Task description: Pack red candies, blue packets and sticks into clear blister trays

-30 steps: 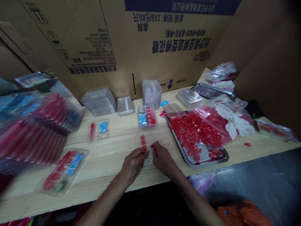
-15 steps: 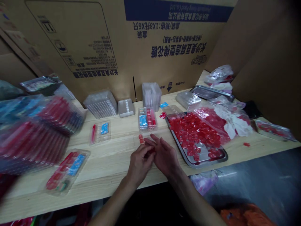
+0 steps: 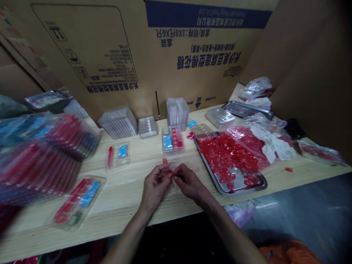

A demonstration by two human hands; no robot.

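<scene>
My left hand [image 3: 156, 186] and my right hand [image 3: 190, 183] meet tip to tip low over the table. Both are closed in a pinch on a small red piece [image 3: 171, 174], mostly covered by the fingers. Just beyond the fingertips, another red piece [image 3: 165, 161] sits in a clear plastic tray [image 3: 181, 161], whose near part my hands hide. Behind it lies a filled clear tray [image 3: 172, 149] with a blue packet, a row of red pieces and a pink-red stick. To the right, a metal tray [image 3: 238, 191] holds a heap of small red pieces [image 3: 228, 154].
Stacks of clear trays [image 3: 118, 123] line the cardboard box [image 3: 154, 73] at the back. Filled trays [image 3: 41, 165] pile up at the left, blurred. Nearer lie a tray with a pink stick [image 3: 117, 156] and another filled tray [image 3: 78, 201]. A plastic bag [image 3: 271, 141] overlaps the metal tray.
My right hand has turned from an open, spread palm to a pinch against my left fingertips. My left hand has shifted slightly left. Less red shows in the clear tray beyond them.
</scene>
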